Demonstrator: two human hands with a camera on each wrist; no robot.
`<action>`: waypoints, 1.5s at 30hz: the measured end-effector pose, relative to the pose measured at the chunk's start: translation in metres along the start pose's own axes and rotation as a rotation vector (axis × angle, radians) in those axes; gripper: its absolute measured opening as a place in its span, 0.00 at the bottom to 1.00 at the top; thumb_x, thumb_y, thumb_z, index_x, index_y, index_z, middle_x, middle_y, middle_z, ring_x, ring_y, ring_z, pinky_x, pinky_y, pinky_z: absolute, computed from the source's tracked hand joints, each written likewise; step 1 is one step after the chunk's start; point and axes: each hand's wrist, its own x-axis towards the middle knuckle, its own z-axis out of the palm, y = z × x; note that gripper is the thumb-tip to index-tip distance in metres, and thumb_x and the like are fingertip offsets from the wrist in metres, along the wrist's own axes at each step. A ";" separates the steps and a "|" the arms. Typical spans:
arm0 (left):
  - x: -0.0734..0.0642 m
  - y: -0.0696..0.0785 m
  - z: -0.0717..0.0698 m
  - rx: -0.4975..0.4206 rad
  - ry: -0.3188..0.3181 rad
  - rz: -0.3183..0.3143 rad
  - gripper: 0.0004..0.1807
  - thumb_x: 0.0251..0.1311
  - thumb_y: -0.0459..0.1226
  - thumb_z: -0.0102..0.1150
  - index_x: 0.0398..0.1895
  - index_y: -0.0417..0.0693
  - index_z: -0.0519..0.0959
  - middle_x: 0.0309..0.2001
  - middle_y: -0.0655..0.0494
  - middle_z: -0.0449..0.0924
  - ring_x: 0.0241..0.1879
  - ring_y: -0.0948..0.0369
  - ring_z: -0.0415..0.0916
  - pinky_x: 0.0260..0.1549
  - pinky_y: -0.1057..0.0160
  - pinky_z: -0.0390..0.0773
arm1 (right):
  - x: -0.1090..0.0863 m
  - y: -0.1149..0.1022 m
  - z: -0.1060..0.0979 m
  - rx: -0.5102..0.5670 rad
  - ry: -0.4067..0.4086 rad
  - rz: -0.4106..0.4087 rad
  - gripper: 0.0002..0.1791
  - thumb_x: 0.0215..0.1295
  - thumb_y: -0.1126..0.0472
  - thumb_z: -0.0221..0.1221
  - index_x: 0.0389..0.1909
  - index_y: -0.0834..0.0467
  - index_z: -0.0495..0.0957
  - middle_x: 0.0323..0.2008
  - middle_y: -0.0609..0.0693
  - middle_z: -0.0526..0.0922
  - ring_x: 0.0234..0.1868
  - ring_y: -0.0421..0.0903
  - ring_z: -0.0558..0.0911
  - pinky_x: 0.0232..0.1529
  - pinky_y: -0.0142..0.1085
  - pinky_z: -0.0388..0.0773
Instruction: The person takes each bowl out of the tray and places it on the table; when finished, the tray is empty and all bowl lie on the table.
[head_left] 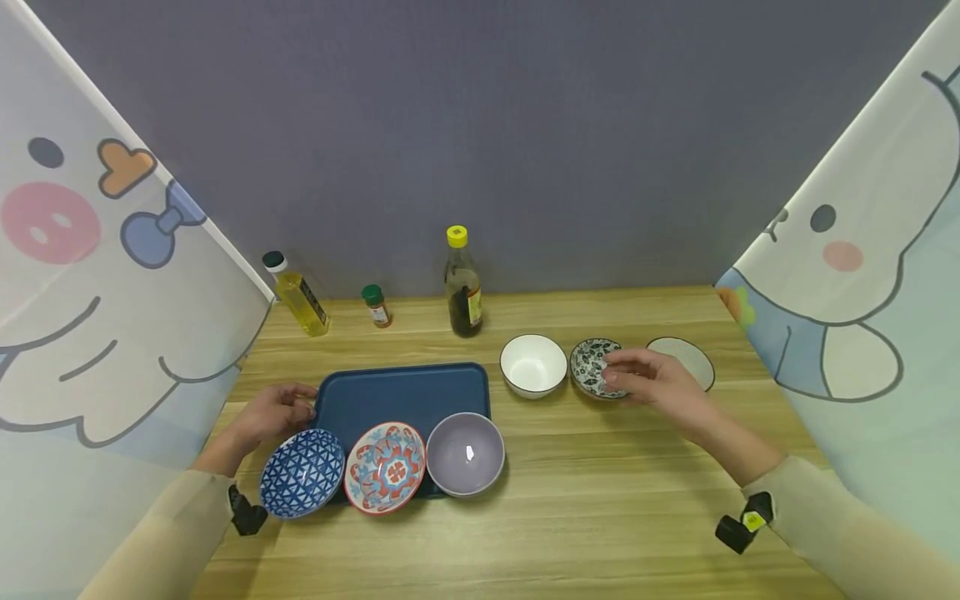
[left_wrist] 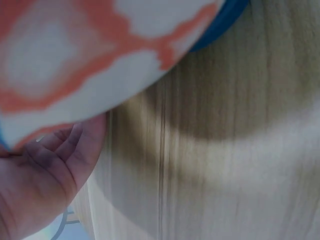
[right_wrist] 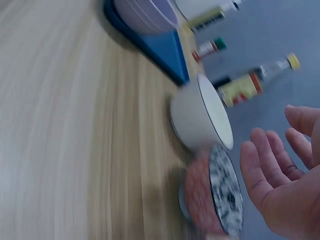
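See a wood-grain table [head_left: 570,533] with a dark blue tray [head_left: 405,393] at left, long axis running left to right. By the tray's left edge, a left hand [head_left: 272,414], fingers loosely bent; cannot tell of any grip on the rim. At right, a right hand [head_left: 663,390] with thumb and fingers parted, holding nothing, just beside a black-and-white bowl [head_left: 588,367], mouth up, outside reddish. Far, near the middle, an upright yellow-capped bottle [head_left: 463,300], dark liquid inside, yellow and red label too blurred to read. Far left, an oil bottle [head_left: 302,302], yellow liquid inside, dark label equally unreadable. Along the tray's near side, left to right, mouths up: a blue-patterned bowl [head_left: 303,473], a floral bowl [head_left: 386,467], a lavender bowl [head_left: 465,454]. Right of the tray, also mouth up, a white bowl [head_left: 533,365], just left of the black-and-white one. Beyond the right hand, partly hidden, a pale dark-rimmed dish [head_left: 692,362]. Between both bottles, a green-capped jar [head_left: 380,312], reddish contents, white label, print illegible
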 end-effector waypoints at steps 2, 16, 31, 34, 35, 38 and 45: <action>0.001 0.000 -0.001 0.002 0.000 -0.001 0.28 0.68 0.28 0.56 0.69 0.25 0.66 0.44 0.40 0.82 0.42 0.52 0.84 0.44 0.52 0.87 | 0.005 -0.002 0.013 0.008 -0.046 0.014 0.28 0.71 0.58 0.64 0.66 0.67 0.72 0.53 0.59 0.84 0.50 0.49 0.87 0.46 0.46 0.86; -0.003 -0.003 -0.001 -0.041 -0.036 0.012 0.31 0.69 0.27 0.57 0.73 0.28 0.63 0.45 0.41 0.84 0.45 0.53 0.84 0.46 0.55 0.87 | 0.023 0.004 0.090 0.014 -0.345 0.026 0.31 0.69 0.60 0.65 0.69 0.68 0.69 0.57 0.73 0.78 0.52 0.68 0.84 0.45 0.59 0.85; -0.003 -0.008 -0.002 -0.055 -0.039 0.020 0.30 0.70 0.27 0.54 0.74 0.28 0.62 0.43 0.44 0.84 0.43 0.54 0.83 0.43 0.59 0.86 | 0.030 0.025 0.127 0.067 -0.449 0.053 0.39 0.65 0.62 0.68 0.72 0.70 0.63 0.59 0.72 0.78 0.51 0.55 0.87 0.47 0.54 0.86; -0.003 -0.007 -0.002 -0.054 -0.040 0.021 0.30 0.70 0.27 0.54 0.74 0.29 0.62 0.43 0.44 0.84 0.43 0.54 0.83 0.43 0.60 0.86 | 0.029 0.028 0.132 0.083 -0.464 0.046 0.39 0.64 0.64 0.69 0.72 0.70 0.63 0.58 0.72 0.79 0.50 0.56 0.87 0.47 0.54 0.86; -0.003 -0.007 -0.002 -0.054 -0.040 0.021 0.30 0.70 0.27 0.55 0.74 0.28 0.62 0.43 0.44 0.84 0.43 0.54 0.83 0.44 0.59 0.86 | 0.028 0.029 0.133 0.089 -0.469 0.042 0.39 0.64 0.65 0.69 0.72 0.71 0.63 0.58 0.72 0.79 0.51 0.55 0.87 0.47 0.54 0.86; -0.004 -0.006 -0.001 -0.055 -0.041 0.018 0.30 0.70 0.27 0.55 0.74 0.29 0.62 0.43 0.44 0.84 0.43 0.54 0.83 0.44 0.59 0.86 | 0.027 0.032 0.139 0.107 -0.475 0.048 0.38 0.64 0.65 0.69 0.72 0.69 0.65 0.59 0.73 0.78 0.51 0.55 0.86 0.47 0.54 0.86; -0.005 -0.006 0.000 -0.057 -0.039 0.024 0.30 0.70 0.26 0.53 0.74 0.28 0.61 0.44 0.43 0.83 0.43 0.54 0.83 0.45 0.58 0.86 | 0.024 0.035 0.149 0.156 -0.472 0.086 0.38 0.63 0.65 0.70 0.73 0.63 0.66 0.64 0.70 0.76 0.53 0.56 0.85 0.46 0.54 0.86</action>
